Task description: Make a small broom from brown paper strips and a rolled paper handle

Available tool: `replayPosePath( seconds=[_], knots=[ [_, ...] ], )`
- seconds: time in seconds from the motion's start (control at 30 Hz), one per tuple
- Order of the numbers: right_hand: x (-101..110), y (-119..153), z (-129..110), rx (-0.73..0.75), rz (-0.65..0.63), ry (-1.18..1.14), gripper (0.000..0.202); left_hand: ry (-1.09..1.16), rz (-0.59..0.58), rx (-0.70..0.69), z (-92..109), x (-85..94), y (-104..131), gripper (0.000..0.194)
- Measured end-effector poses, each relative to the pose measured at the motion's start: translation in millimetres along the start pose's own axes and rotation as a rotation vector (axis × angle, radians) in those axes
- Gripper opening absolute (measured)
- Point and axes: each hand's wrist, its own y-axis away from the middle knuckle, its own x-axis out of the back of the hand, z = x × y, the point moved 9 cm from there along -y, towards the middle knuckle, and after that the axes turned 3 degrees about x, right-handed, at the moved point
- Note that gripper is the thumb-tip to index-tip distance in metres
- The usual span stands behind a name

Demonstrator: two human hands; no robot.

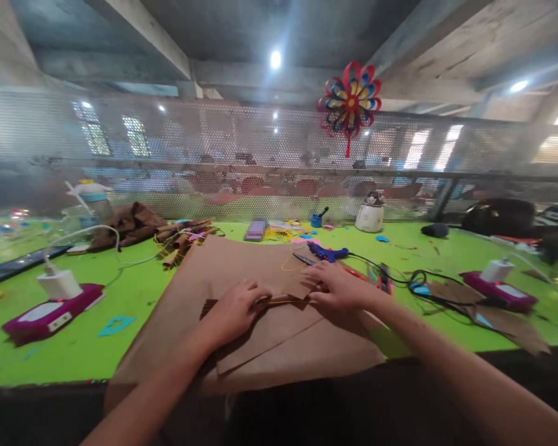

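Large brown kraft paper lies over the table and past its front edge. My left hand rests on it, fingers bent around the near edge of a folded brown sheet with small pleats at its left end. Across from it, my right hand has its thumb and curled fingers at the right end of the same fold. A thin yellow string runs along the fold between both hands. Just beyond my right hand lie scissors and a blue glue gun with a black cord.
On the green table stand two magenta power strips with white chargers, one each side. Brown paper rolls with yellow string, a white bottle and paper scraps lie around. A mesh screen rises behind, with a paper flower.
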Motion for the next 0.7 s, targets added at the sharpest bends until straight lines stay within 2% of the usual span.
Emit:
replayPosePath(
  seconds=[0.1, 0.17, 0.23, 0.33, 0.4, 0.47, 0.57, 0.63, 0.7],
  knots=[
    [-9.9, -11.4, -23.5, 0.066, -0.036, -0.091, 0.03, 0.003, 0.009, 0.011, -0.2, 0.7, 1.1, 0.027],
    [-7.1, -14.0, -28.4, 0.126, 0.004, -0.154, 0.03, 0.004, 0.013, 0.02, 0.2, 1.6, 1.5, 0.027],
    [8.6, -11.2, -21.6, 0.147, 0.151, -0.167, 0.031, 0.006, 0.008, 0.032, 0.5, 2.0, 1.5, 0.027],
    [49.0, 8.3, -6.1, 0.056, 0.491, -0.109, 0.025, 0.013, -0.004, 0.041, 0.1, 1.3, 1.2, 0.026],
    [65.5, 23.4, -13.1, 0.038, 0.589, -0.153, 0.026, 0.02, -0.015, 0.046, -1.6, 0.5, 0.5, 0.026],
    [62.2, 30.4, -40.3, 0.138, 0.491, -0.254, 0.029, 0.022, -0.029, 0.049, -3.8, 1.3, -1.5, 0.026],
    [36.4, 37.7, -90.6, 0.348, 0.273, -0.306, 0.032, 0.007, -0.042, 0.045, -4.3, 10.7, -8.3, 0.028],
    [18.7, 36.8, -101.8, 0.346, 0.22, -0.27, 0.031, -0.011, -0.038, 0.032, -0.3, 22.9, -15.2, 0.028],
    [3.6, 30.1, -99.7, 0.289, 0.187, -0.205, 0.035, -0.026, -0.03, 0.014, 6.9, 35.9, -21.7, 0.028]
  ],
)
